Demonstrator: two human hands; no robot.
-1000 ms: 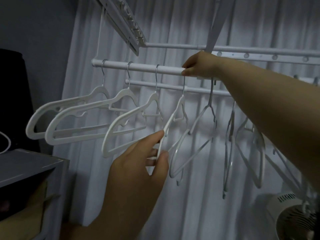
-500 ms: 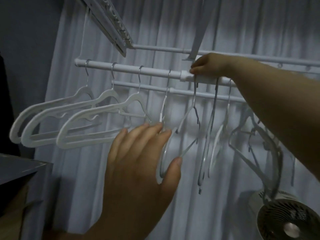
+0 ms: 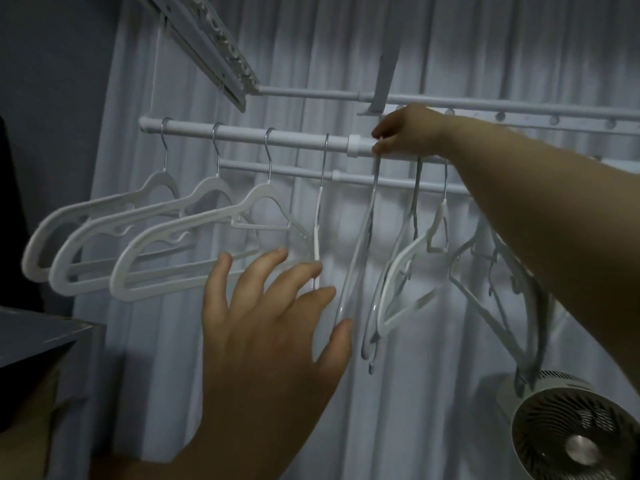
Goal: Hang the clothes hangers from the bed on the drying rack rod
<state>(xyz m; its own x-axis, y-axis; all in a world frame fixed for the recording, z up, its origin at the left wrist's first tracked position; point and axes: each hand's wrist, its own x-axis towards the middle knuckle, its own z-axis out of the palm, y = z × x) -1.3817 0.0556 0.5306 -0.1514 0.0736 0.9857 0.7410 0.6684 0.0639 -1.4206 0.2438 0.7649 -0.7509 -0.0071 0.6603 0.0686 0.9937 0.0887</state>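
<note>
Left hand (image 3: 270,327) has let go, fingers spread; right hand (image 3: 408,133) pinches the grey hanger (image 3: 356,265) by its hook at the rod (image 3: 242,134), nearly settled.

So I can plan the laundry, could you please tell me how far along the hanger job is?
Several white plastic hangers already hang from the white metal rack rod. In hand: the right hand pinches the hook of a thin grey hanger at the rod; the open left hand hovers beside its lower end. Left: the bed is out of view, so remaining hangers cannot be counted.
</note>
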